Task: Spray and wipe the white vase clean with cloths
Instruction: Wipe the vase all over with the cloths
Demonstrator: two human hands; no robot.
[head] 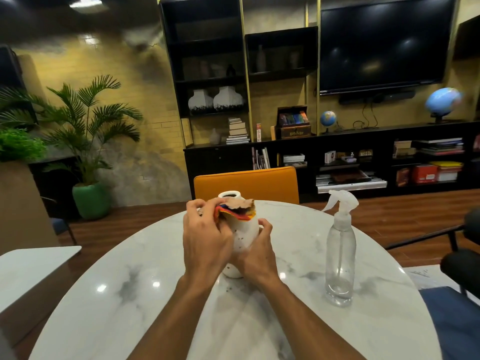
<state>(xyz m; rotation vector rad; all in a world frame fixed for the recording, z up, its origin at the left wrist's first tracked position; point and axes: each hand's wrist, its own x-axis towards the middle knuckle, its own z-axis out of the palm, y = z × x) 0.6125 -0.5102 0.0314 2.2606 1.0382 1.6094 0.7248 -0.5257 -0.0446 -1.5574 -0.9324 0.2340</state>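
**Left hand (pixel 205 240) holds cloths to vase; right hand (pixel 259 252) braces vase**

1. Hands. The left hand grips a bunched stack of cloths, fingers curled over the top of the stack, and presses it against the upper part of the vase. The right hand is wrapped round the right side of the vase body, lower down, fingers curled against the surface. Both forearms reach in from the near edge.

2. Table (pixel 155 294). Round, white marble-pattern top, glossy. It carries the vase and the spray bottle.

3. Chair (pixel 246 183). Orange backrest, at the far edge of the table, directly behind the vase.

4. Spray bottle (pixel 340 250). Clear body, white trigger head, nozzle pointing left. It stands upright to the right of the vase, well apart from both hands.

5. White vase (pixel 245 235). Upright on the table, near its centre, between the two hands. The glaze carries dark specks. The open mouth shows at the top, just beyond the cloths.

6. Cloths (pixel 237 210). A brown layer lies on top; red, yellow and blue edges show beneath. The stack rests on the vase shoulder, just below the mouth.
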